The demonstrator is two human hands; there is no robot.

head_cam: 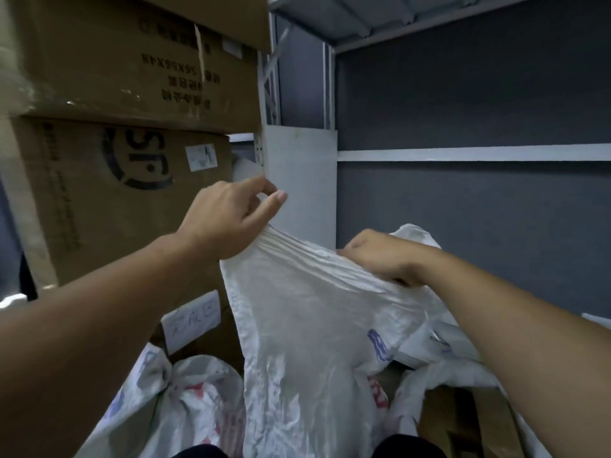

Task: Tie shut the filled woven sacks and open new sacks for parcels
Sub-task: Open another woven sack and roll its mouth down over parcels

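Both hands grip the white sack (307, 325), the left hand (228, 219) pinching one end of its gathered top edge and the right hand (386, 256) clutching the other, so it hangs before cardboard boxes (109, 180) and a tied sack (185, 391).

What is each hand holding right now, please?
Left hand: closed on the crumpled white woven sack.
Right hand: closed on the same sack.

stacked boxes (125, 133) left, shelving (463, 153) right, held sack (307, 325) between, tied sack (185, 391) below-left.
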